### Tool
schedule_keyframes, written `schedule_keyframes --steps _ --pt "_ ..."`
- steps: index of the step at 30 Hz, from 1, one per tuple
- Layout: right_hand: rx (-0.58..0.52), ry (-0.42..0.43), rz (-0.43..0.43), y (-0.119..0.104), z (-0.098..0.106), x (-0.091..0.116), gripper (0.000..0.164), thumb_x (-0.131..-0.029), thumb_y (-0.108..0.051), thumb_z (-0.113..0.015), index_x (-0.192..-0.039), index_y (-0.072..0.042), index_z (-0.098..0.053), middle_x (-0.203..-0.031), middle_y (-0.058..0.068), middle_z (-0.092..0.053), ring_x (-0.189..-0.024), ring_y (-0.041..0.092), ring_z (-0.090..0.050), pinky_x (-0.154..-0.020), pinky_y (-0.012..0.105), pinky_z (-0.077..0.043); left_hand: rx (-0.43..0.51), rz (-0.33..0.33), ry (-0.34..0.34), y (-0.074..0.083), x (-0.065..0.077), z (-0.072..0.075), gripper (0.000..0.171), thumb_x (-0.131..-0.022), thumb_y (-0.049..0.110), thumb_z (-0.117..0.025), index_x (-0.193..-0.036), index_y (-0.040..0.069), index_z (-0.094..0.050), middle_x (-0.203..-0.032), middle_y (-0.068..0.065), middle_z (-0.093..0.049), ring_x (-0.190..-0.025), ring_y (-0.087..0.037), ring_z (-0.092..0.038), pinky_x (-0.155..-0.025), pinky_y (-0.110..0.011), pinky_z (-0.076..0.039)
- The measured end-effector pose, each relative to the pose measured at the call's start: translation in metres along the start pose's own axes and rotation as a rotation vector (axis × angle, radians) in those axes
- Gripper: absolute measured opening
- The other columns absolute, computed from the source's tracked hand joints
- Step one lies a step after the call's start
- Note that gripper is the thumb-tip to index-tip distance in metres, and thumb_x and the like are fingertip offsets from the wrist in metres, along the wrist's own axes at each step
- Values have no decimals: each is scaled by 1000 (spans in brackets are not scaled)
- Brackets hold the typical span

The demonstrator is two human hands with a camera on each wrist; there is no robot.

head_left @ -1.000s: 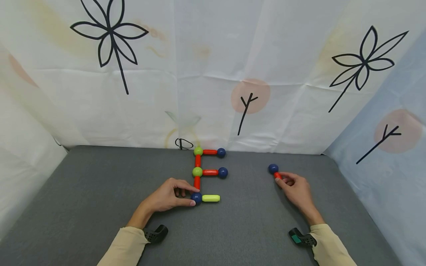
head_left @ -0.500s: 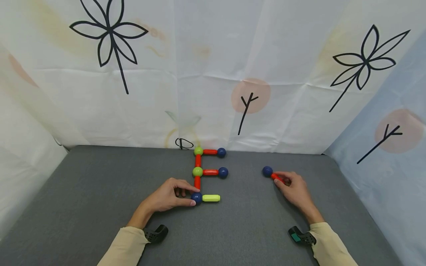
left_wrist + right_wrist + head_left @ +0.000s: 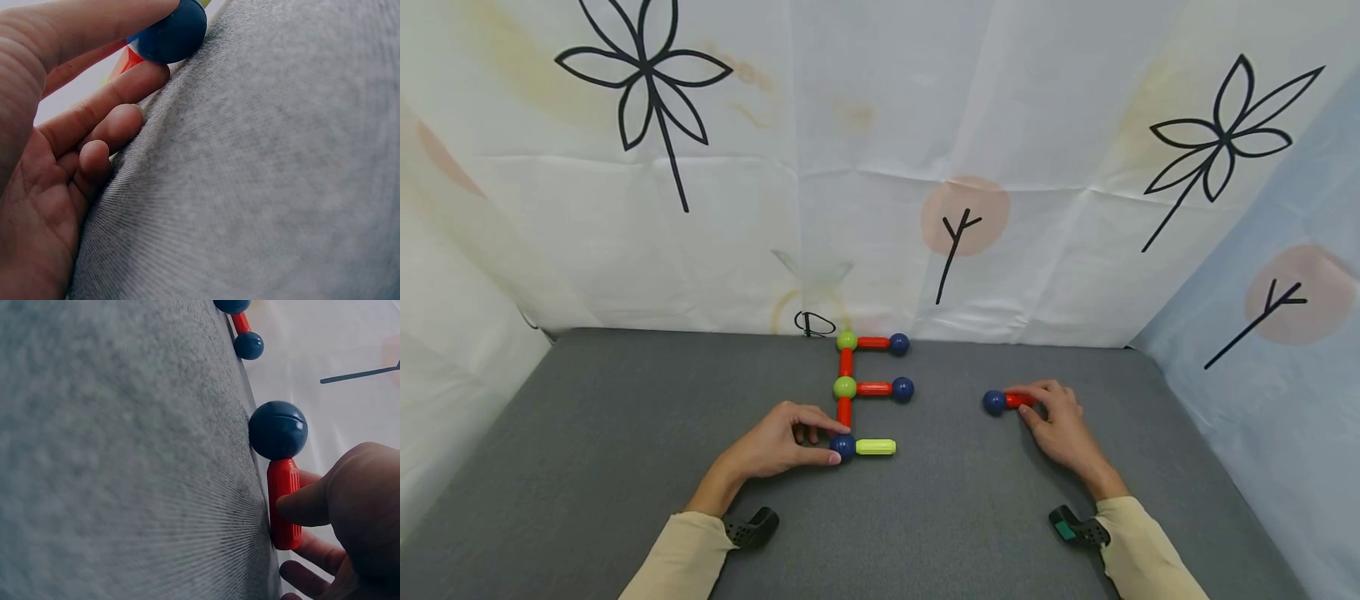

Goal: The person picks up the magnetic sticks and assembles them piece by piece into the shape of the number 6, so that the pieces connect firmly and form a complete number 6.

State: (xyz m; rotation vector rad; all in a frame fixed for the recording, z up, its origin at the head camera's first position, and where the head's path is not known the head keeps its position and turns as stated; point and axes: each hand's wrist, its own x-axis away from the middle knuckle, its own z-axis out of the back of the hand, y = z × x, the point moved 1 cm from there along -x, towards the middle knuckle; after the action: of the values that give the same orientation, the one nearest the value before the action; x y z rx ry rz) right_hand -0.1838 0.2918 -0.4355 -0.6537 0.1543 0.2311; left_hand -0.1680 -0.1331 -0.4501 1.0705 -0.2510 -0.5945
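On the grey table lies a joined figure of balls and rods: two green balls [image 3: 845,387], red rods [image 3: 874,389] and blue balls [image 3: 902,389]. My left hand [image 3: 786,442] pinches the blue ball [image 3: 842,447] at its near corner between thumb and fingers, also seen in the left wrist view as a blue ball [image 3: 172,34]. From that ball a yellow-green rod [image 3: 876,447] points right, its far end free. To the right, my right hand [image 3: 1060,425] pinches a red rod [image 3: 284,503] with a blue ball [image 3: 278,430] on its left end.
A grey cloth-covered table [image 3: 925,533] spreads under everything. White printed fabric [image 3: 880,167] stands behind it, with bluish fabric [image 3: 1285,400] on the right. Each wrist bears a black band [image 3: 752,528].
My right hand has turned the red rod so that its blue ball swings left and nearer, from pointing up-left to pointing left. The left hand and the joined figure stay still.
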Motion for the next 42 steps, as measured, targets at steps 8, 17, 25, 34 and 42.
schedule_keyframes --steps 8,17,25,34,42 --pt "-38 -38 86 -1 -2 -4 28 -95 5 -64 -118 -7 -74 -120 21 -58 -116 45 -42 -93 63 -24 2 -1 -1 0 0 0 33 -85 23 -85 -117 18 -79 -92 4 -68 -76 -18 -54 -66 -26 -43" --pt "-38 49 117 -3 -4 -4 31 -91 2 -71 -122 -3 -71 -120 24 -56 -113 43 -45 -91 62 -28 -1 5 -2 0 -1 0 33 -85 24 -85 -117 18 -79 -92 5 -67 -76 -17 -54 -67 -26 -44" --pt "17 30 292 -5 -6 -3 31 -82 -3 -82 -112 -7 -76 -120 19 -64 -114 44 -46 -88 64 -25 2 1 3 0 0 0 33 -84 23 -85 -116 18 -79 -91 4 -68 -76 -17 -54 -67 -26 -44" --pt "22 -55 252 -8 -7 -8 18 -88 -12 -81 -105 -10 -76 -104 5 -72 -99 27 -58 -85 50 -32 -1 1 3 0 0 0 33 -84 23 -86 -116 19 -79 -92 5 -68 -76 -16 -54 -67 -26 -44" --pt "-8 -56 220 -8 -8 -8 14 -87 -10 -81 -100 -12 -77 -99 0 -69 -91 19 -59 -78 40 -48 -6 7 4 1 0 0 34 -84 23 -86 -116 17 -79 -93 6 -68 -76 -16 -54 -67 -26 -44"
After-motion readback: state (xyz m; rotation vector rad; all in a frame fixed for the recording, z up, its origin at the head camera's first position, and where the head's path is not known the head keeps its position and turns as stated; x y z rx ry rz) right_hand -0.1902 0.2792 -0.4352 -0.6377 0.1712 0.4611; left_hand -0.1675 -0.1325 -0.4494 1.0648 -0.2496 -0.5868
